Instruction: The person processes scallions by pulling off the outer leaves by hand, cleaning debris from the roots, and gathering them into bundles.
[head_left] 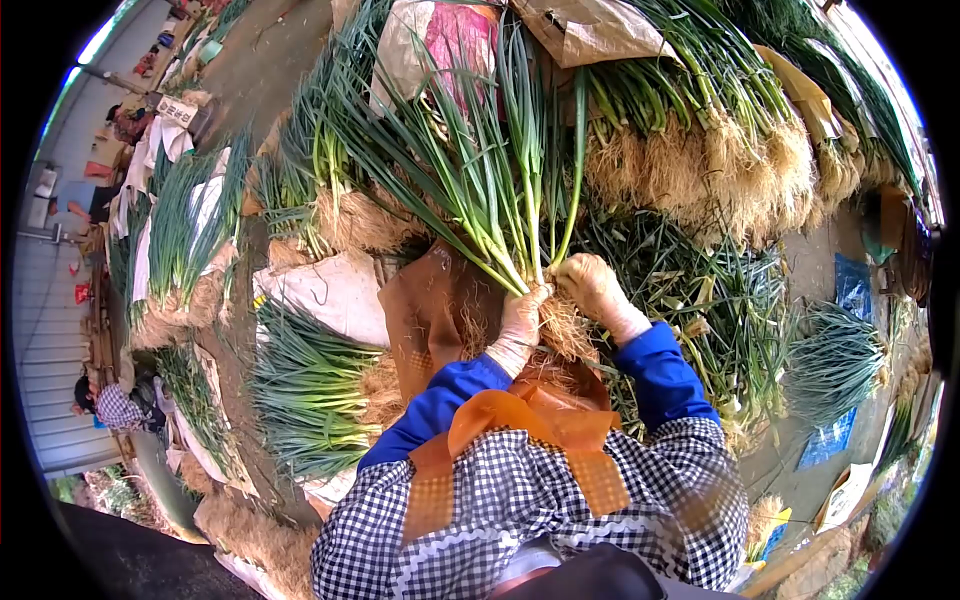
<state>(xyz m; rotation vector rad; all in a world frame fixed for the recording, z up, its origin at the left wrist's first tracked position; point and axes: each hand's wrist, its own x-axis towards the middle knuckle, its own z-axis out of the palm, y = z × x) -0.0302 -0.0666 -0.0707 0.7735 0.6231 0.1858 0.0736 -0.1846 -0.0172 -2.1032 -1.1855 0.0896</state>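
My left hand (520, 322) is closed round the lower stalks of a bunch of green onions (495, 190), just above their roots. The long leaves fan out away from me. My right hand (592, 290) is closed at the right side of the same bunch, by the stalk bases; its fingertips meet the stalks and roots. Pale, stringy roots (563, 328) hang between my two hands over the brown apron (430, 305) on my lap.
Rooted onions (700, 165) lie in a thick row at upper right. Loose leaves (700, 300) heap up beside my right arm. More bundles (310, 385) lie at left, near a white sack (330, 290). Another person (120, 405) is at far left.
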